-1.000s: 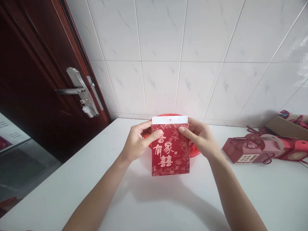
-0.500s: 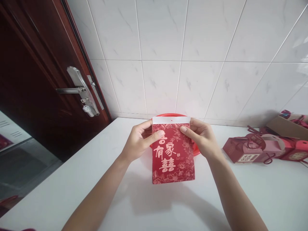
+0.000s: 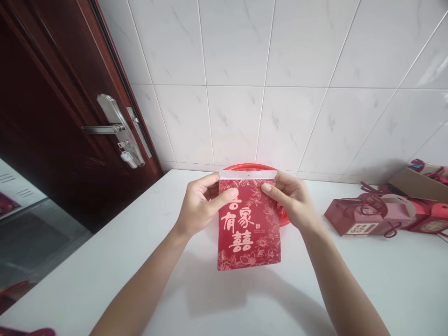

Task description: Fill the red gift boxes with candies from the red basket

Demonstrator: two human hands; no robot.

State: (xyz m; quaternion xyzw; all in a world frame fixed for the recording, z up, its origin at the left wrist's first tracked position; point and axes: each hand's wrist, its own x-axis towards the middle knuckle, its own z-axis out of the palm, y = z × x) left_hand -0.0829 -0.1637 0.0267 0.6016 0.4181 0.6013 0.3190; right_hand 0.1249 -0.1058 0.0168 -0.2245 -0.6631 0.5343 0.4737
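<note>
the red packet (image 3: pixel 249 224) was flat and tall, with straight sides. it had big, pale pink writing down its left part and middle, and some tiny words on the right that were too small to read. light pink flowers grew all over its right side and along the bottom. a thin white strip (image 3: pixel 245 174) ran across the top, with a little dot in the middle. the packet was held up above the white table (image 3: pixel 147 233), just in front of a red basket (image 3: pixel 250 166), and hid most of it.

the left hand (image 3: pixel 199 198) gripped the packet near its top left corner. its thumb lay on the front, over part of the top writing. the right hand (image 3: pixel 296 198) gripped it near the top right corner, with its thumb on the flowers. the other fingers were mostly hidden behind.

a gray shadow (image 3: pixel 213 294) lay on the table below. well over to the right sat a pink box (image 3: pixel 350 214) with a dark ribbon, and a red box (image 3: pixel 425 219) beside it. behind the table was a white tile wall (image 3: pixel 231 51). on the left was a dark brown door (image 3: pixel 45 70) with a silver handle (image 3: pixel 100 129) and keys (image 3: pixel 129 159) hanging down.
</note>
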